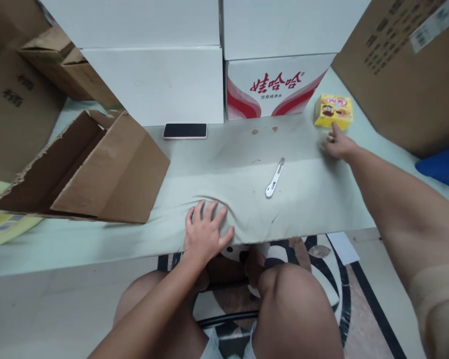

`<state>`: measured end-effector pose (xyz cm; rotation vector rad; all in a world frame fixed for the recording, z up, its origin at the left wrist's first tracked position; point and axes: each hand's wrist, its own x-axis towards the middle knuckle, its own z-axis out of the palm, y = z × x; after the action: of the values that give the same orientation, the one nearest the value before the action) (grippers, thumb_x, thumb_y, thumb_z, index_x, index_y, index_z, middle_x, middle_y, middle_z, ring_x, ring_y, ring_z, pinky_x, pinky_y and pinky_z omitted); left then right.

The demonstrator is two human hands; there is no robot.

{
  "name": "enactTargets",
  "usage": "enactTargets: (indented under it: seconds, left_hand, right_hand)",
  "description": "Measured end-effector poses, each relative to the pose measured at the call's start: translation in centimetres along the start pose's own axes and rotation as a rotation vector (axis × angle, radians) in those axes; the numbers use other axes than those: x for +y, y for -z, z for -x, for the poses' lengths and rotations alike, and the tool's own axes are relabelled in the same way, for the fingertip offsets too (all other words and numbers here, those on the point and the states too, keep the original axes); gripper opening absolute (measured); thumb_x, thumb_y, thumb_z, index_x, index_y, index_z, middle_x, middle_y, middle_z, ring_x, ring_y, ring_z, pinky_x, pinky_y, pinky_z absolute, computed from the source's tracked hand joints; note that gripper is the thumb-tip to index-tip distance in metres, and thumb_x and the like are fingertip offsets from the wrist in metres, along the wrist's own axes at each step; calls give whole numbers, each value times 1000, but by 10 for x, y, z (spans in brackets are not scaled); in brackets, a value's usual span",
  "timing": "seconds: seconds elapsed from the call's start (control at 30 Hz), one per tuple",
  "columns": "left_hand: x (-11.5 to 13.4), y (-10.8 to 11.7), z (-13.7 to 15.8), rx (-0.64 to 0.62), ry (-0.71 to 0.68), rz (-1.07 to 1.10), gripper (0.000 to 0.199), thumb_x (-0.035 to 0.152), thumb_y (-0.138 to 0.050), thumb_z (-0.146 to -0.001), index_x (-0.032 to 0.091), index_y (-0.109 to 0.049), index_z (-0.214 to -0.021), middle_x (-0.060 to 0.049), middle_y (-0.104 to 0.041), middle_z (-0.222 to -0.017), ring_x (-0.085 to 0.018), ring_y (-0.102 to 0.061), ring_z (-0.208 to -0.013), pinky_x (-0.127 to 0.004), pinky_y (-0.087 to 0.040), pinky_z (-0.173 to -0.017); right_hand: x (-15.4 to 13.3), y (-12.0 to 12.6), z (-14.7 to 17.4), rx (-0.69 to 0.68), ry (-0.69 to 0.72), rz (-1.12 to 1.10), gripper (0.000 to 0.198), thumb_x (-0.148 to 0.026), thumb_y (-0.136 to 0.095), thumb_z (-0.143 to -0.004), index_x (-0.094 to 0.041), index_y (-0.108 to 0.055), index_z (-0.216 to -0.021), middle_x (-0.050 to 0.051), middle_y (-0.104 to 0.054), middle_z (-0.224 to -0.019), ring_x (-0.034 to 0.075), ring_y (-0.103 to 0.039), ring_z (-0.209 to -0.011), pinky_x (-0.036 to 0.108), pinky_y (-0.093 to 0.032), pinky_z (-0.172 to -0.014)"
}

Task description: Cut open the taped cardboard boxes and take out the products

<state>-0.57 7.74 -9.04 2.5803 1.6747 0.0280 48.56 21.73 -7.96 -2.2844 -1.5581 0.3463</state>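
Nearest, the left hand [206,232] is lying on the cloth-covered surface [224,167], its grip spreading apart and holding nothing. Farther in, a white utility knife [274,180] is lying between the two hands. Beyond it, the right hand [339,145] is pointing its forefinger at the near side of a yellow box [335,110], apparently touching it; blur is hiding from an onlooker whether this grip is closing on anything. The box is sitting at the surface's far right, beside a red-printed carton [280,89]. Good handling is probably calling for thumb and fingers on opposing sides, squeezing lightly, the left hand bracing against the surface.
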Motion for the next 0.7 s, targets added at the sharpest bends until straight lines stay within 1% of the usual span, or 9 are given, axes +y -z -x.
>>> enactTargets:
  seconds: [0.07,0.1,0.2,0.3,0.4,0.47,0.53,0.63,0.7]
  left_hand:
    - [0,0,0,4,4,0,53,53,-53,-95,37,-60,-145,-5,-54,-158,-38,-41,-150,-60,-34,-121]
    - [0,0,0,9,3,2,52,53,-52,-95,37,-60,-145,-6,-54,-157,-38,-41,-150,-60,-34,-121]
    - [1,-1,0,27,-8,19,52,52,-50,-96,35,-60,-144,-6,-54,-157,-38,-40,-150,-60,-33,-121]
    - [3,0,1,51,-6,44,52,52,-49,-97,34,-59,-145,-7,-53,-158,-38,-39,-150,-60,-32,-122]
    - [6,1,4,59,-11,82,53,52,-48,-98,32,-59,-145,-7,-52,-159,-38,-37,-150,-60,-30,-122]
    - [7,2,6,58,-22,117,54,53,-47,-98,31,-59,-146,-8,-51,-159,-38,-36,-151,-61,-29,-123]
    - [7,2,8,64,-31,157,54,52,-47,-98,29,-59,-146,-9,-51,-159,-38,-35,-152,-61,-28,-123]
    - [6,0,10,83,-29,215,53,50,-47,-98,28,-60,-145,-9,-51,-159,-39,-34,-152,-63,-26,-124]
    - [5,-2,12,99,-30,243,51,48,-48,-98,28,-61,-143,-9,-52,-158,-39,-35,-151,-63,-26,-123]
  right_hand:
    - [-4,-10,1,-32,-45,26,70,-29,-58,-89,-19,-44,-157,24,-54,-153,35,-56,-138,54,-44,-115]
    - [-5,-15,8,-42,-32,49,65,-30,-56,-90,-18,-48,-154,23,-51,-157,35,-51,-145,56,-41,-119]
    - [-8,-19,48,-76,29,168,57,-29,-44,-95,-14,-55,-149,20,-43,-165,36,-37,-156,60,-31,-126]
    - [-15,-11,93,-130,60,248,57,-26,-45,-92,-12,-57,-146,21,-51,-159,36,-44,-152,56,-36,-125]
    - [-45,2,131,-169,127,239,56,-29,-53,-89,-15,-61,-142,19,-62,-149,36,-57,-140,53,-45,-119]
    - [-84,9,149,-180,232,203,53,-34,-53,-90,-17,-63,-139,18,-65,-144,36,-64,-130,54,-49,-114]
    - [-140,13,163,-169,398,142,49,-37,-53,-92,-19,-65,-136,17,-68,-140,35,-68,-124,55,-52,-110]
    - [-244,9,172,-126,708,20,44,-37,-55,-91,-21,-67,-130,14,-71,-135,34,-67,-122,55,-55,-106]
    - [-317,1,174,-89,846,-46,40,-36,-55,-92,-22,-66,-128,12,-71,-133,32,-67,-123,52,-56,-105]
